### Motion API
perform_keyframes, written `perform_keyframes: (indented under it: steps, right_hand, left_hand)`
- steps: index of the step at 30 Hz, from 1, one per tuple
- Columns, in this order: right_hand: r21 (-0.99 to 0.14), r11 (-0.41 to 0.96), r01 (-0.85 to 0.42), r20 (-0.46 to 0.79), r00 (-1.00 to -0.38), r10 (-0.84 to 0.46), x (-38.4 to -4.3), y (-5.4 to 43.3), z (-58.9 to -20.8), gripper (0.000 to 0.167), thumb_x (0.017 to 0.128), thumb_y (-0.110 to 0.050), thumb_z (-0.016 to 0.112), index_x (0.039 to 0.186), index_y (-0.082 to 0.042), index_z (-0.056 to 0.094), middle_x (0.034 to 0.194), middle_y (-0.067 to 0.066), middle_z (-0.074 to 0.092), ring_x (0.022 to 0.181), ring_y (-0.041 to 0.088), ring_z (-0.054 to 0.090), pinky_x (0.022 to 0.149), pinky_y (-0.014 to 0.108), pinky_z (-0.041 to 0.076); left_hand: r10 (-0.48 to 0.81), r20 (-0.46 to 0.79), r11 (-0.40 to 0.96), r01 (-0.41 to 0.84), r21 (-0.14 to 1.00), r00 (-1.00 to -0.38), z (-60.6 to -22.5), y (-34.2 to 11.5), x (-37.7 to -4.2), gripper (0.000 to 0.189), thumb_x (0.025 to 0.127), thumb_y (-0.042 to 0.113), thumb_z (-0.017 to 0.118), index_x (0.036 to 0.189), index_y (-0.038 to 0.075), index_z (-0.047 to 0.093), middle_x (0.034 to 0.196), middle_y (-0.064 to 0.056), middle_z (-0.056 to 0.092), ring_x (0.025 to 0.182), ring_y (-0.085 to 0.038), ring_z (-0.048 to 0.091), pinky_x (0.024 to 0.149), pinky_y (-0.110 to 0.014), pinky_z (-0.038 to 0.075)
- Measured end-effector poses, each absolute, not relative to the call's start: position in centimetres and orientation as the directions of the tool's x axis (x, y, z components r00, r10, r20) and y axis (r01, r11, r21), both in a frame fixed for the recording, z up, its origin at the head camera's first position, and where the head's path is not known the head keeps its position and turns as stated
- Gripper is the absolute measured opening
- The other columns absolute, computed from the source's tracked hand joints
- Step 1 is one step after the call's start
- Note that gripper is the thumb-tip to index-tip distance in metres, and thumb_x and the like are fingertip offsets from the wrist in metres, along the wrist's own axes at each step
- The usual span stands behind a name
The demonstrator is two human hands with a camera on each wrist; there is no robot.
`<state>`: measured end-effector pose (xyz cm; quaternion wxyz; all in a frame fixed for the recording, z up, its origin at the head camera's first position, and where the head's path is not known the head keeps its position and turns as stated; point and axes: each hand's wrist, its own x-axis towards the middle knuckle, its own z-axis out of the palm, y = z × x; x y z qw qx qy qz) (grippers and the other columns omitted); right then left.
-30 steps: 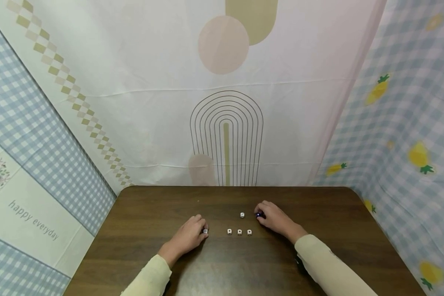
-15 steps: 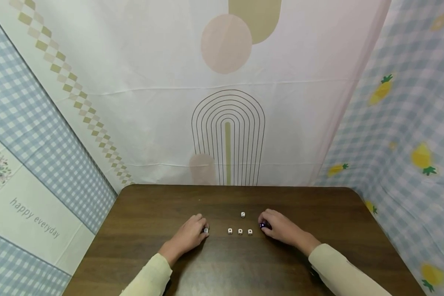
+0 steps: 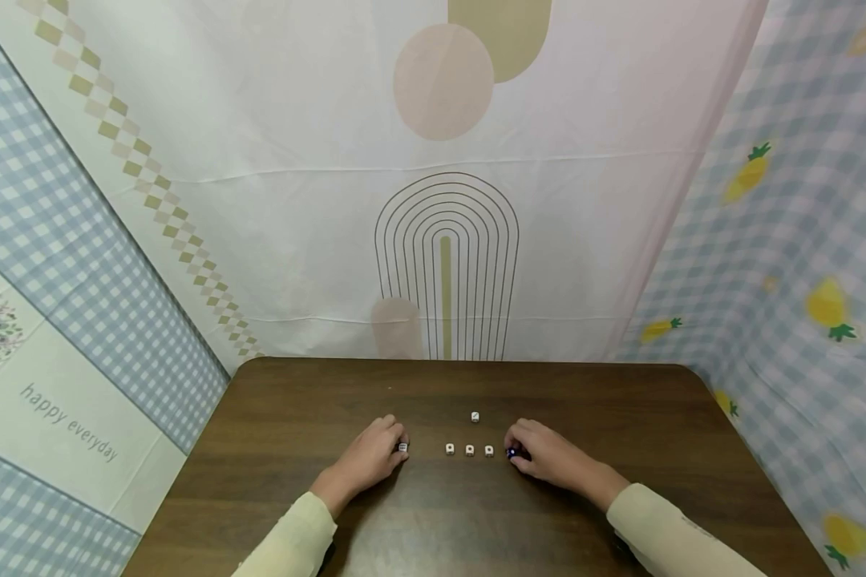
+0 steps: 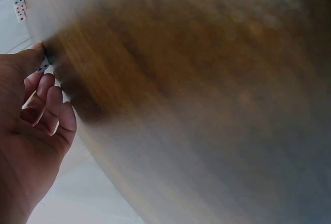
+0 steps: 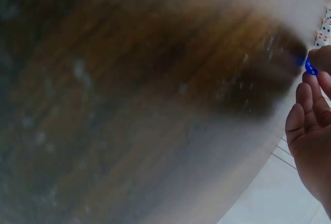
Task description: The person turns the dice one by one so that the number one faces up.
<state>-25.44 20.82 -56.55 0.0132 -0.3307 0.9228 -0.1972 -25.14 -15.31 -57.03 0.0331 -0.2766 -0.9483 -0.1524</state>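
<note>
My left hand (image 3: pixel 368 453) pinches a white die (image 3: pixel 402 447) between thumb and fingers, low at the tabletop; the left wrist view shows dark pips on that die (image 4: pixel 44 64). On the other side my right hand (image 3: pixel 544 453) pinches a blue die (image 3: pixel 511 453) with white pips, and the right wrist view shows the blue die (image 5: pixel 311 66) at the fingertips. Between the hands three white dice stand in a spaced row: a left one (image 3: pixel 450 449), a middle one (image 3: pixel 470 450) and a right one (image 3: pixel 488 451). Behind the row sits another white die (image 3: pixel 475 417).
The dark wooden table (image 3: pixel 447 521) has rounded far corners. A white patterned cloth (image 3: pixel 296 240) hangs behind its far edge. Checked cloths hang at both sides, the right cloth (image 3: pixel 779 240) printed with pineapples.
My right hand has brought the blue die nearer to me, from beside the back die to the right end of the row. My left hand keeps its place with the white die.
</note>
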Motion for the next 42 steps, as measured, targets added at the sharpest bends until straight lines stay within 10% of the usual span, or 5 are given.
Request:
perform_keyframes:
  steps: [42]
  right_hand:
    - [-0.352, 0.69, -0.633, 0.119, -0.761, -0.637, -31.7, 16.1, -54.7, 0.026, 0.093, -0.02, 0.078, 0.115, -0.012, 0.065, 0.113, 0.001, 0.062, 0.104, 0.016, 0.062, 0.09, 0.037, 0.054]
  left_hand:
    - [0.515, 0.139, 0.796, 0.532, 0.289, -0.846, -57.0, -15.4, -25.1, 0.013, 0.096, 0.022, 0.076, 0.094, 0.018, 0.063, 0.092, 0.007, 0.051, 0.084, -0.01, 0.048, 0.076, -0.03, 0.047]
